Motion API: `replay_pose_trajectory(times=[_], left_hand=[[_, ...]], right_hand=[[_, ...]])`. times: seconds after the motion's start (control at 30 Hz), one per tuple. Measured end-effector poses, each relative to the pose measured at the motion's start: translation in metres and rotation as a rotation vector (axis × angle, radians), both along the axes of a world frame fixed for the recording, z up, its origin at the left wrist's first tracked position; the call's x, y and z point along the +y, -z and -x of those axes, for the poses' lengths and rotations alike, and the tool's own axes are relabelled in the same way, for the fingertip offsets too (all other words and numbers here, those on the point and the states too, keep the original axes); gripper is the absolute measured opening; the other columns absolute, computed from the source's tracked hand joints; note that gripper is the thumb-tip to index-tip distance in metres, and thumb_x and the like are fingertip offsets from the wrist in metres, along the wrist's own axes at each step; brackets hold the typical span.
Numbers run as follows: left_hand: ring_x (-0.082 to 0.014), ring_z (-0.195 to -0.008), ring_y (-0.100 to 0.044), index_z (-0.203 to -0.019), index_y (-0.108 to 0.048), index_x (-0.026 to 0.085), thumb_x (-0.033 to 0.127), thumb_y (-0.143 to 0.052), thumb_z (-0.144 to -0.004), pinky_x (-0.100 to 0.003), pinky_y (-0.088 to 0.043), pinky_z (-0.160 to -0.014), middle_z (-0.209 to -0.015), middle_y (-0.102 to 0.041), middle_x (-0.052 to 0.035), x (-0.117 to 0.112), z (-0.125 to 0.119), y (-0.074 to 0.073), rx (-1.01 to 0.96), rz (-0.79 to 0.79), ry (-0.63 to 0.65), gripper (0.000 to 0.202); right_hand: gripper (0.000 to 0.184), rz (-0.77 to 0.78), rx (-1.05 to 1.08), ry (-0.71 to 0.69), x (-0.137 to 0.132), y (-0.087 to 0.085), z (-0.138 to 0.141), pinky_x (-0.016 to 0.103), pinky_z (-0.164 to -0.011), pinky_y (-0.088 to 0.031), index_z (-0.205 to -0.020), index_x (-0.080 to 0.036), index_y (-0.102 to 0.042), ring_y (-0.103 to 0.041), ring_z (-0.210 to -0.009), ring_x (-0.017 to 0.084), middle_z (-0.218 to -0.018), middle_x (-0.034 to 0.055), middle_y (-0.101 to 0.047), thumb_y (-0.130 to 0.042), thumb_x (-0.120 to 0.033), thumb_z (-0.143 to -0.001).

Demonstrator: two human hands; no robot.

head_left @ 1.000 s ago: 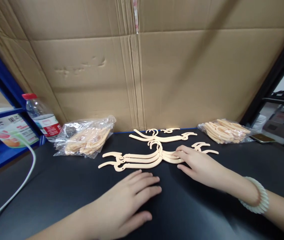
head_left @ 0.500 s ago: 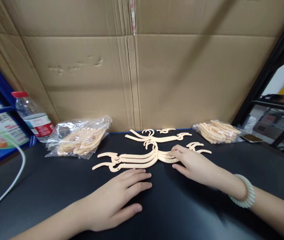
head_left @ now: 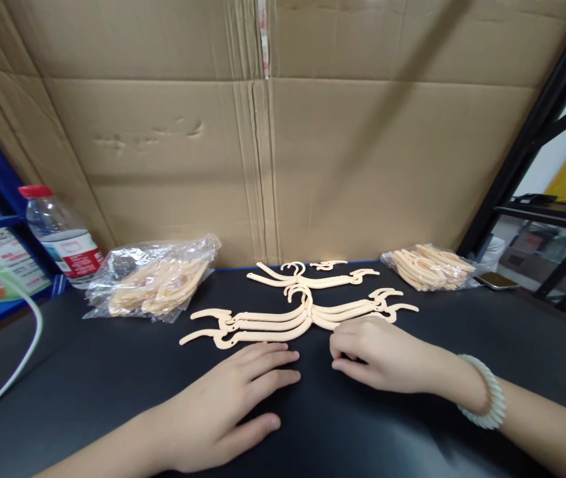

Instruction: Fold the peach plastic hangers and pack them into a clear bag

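A stack of cream plastic hangers (head_left: 263, 322) lies on the black table (head_left: 88, 372), hooks pointing away from me. Behind it lies another single hanger (head_left: 312, 279). My left hand (head_left: 227, 405) rests flat on the table just in front of the stack, fingers stretched out and holding nothing. My right hand (head_left: 377, 355) sits at the stack's near right edge with its fingers curled under. Nothing shows inside them. A pale beaded bracelet (head_left: 486, 398) is on my right wrist.
A clear bag of hangers (head_left: 153, 282) lies at the back left, another bag (head_left: 429, 265) at the back right beside a phone (head_left: 496, 281). A water bottle (head_left: 61, 239) and a white cable (head_left: 18, 358) are at the left. Cardboard (head_left: 263, 166) walls the back.
My right hand has drawn back off the hanger stack toward me and curled its fingers. The left hand stays flat in about the same place.
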State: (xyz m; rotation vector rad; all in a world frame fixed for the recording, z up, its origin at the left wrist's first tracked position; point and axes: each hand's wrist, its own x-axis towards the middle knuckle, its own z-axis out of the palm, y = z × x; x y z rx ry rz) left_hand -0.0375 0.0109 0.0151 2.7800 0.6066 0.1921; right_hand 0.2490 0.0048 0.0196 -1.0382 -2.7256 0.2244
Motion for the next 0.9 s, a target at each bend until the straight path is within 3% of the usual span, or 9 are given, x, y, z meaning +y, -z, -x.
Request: replay_pose_trajectory(times=[0.23, 0.43, 0.57, 0.7, 0.8, 0.9], left_hand=[[-0.0296, -0.137, -0.040, -0.140, -0.045, 0.029, 0.029, -0.053, -0.092, -0.047, -0.038, -0.111, -0.149, -0.045, -0.0061, 0.000, 0.002, 0.005, -0.047, -0.020, 0.011, 0.048], [-0.0288, -0.136, -0.041, -0.138, -0.047, 0.028, 0.028, -0.053, -0.092, -0.047, -0.037, -0.111, -0.147, -0.047, -0.0076, -0.001, 0.001, 0.002, -0.050, -0.026, 0.022, 0.046], [-0.0290, -0.134, -0.044, -0.135, -0.050, 0.027, 0.025, -0.055, -0.090, -0.047, -0.038, -0.111, -0.145, -0.049, -0.0084, -0.003, -0.002, -0.004, -0.037, -0.017, 0.006, 0.045], [-0.0289, -0.134, -0.044, -0.134, -0.051, 0.026, 0.025, -0.055, -0.090, -0.047, -0.038, -0.111, -0.144, -0.050, -0.0089, -0.005, -0.002, -0.006, -0.034, -0.020, 0.010, 0.044], [-0.0290, -0.135, -0.043, -0.135, -0.050, 0.026, 0.025, -0.054, -0.090, -0.047, -0.037, -0.111, -0.145, -0.049, -0.0090, -0.004, -0.001, -0.004, -0.031, -0.026, 0.017, 0.045], [-0.0287, -0.135, -0.042, -0.136, -0.049, 0.026, 0.026, -0.054, -0.091, -0.047, -0.037, -0.112, -0.146, -0.048, -0.0087, -0.003, 0.000, -0.002, -0.040, -0.031, 0.026, 0.046]], right_hand=[[0.014, -0.171, 0.275, 0.210, 0.034, 0.001, -0.024, 0.027, -0.066, -0.043, -0.083, -0.018, -0.061, -0.056, -0.072, 0.016, -0.077, 0.0030, -0.062, -0.049, -0.016, -0.090], [0.017, -0.239, 0.212, 0.390, 0.081, -0.006, -0.044, 0.030, -0.074, -0.048, -0.094, -0.015, -0.066, -0.063, -0.080, 0.019, -0.087, 0.0066, -0.069, -0.050, -0.013, -0.087], [0.022, -0.189, 0.143, 0.411, 0.117, -0.012, -0.045, 0.028, -0.073, -0.050, -0.100, -0.013, -0.068, -0.066, -0.078, 0.018, -0.091, 0.0074, -0.072, -0.052, -0.009, -0.085], [0.024, -0.154, 0.041, 0.404, 0.149, -0.011, -0.037, 0.029, -0.081, -0.050, -0.103, -0.012, -0.069, -0.068, -0.088, 0.020, -0.099, 0.0102, -0.073, -0.053, -0.008, -0.087], [0.025, -0.143, -0.031, 0.375, 0.167, -0.007, -0.029, 0.035, -0.093, -0.048, -0.109, -0.012, -0.067, -0.065, -0.103, 0.022, -0.110, 0.0109, -0.070, -0.052, -0.007, -0.090], [0.020, -0.137, -0.090, 0.347, 0.178, 0.000, -0.021, 0.044, -0.097, -0.047, -0.113, -0.013, -0.064, -0.062, -0.109, 0.022, -0.116, 0.0095, -0.066, -0.055, -0.017, -0.095]])
